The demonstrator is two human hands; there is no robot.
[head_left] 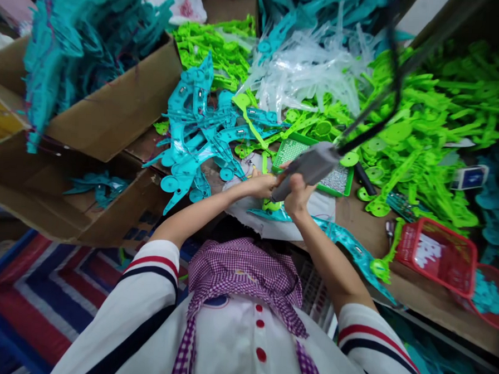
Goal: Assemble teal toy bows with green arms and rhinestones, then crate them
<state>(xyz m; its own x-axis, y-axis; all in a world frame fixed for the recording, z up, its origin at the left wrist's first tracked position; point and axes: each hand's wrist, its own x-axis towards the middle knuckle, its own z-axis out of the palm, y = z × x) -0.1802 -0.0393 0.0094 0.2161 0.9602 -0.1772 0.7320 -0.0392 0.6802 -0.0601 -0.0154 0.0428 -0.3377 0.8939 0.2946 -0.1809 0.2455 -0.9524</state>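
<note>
— Which step is in hand?
— A grey power screwdriver (311,167) is gripped in the right hand (297,196); a teal plastic piece (273,213) is pinned beneath by the closed left hand (263,185).
— Next?
— A steady, upright tip is needed.

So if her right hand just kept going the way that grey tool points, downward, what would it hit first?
Most likely the small green plastic part under the tool's tip. The right hand grips the grey power tool tip-down, and the left hand holds that part on the white cloth. Depth is hard to judge.
</note>
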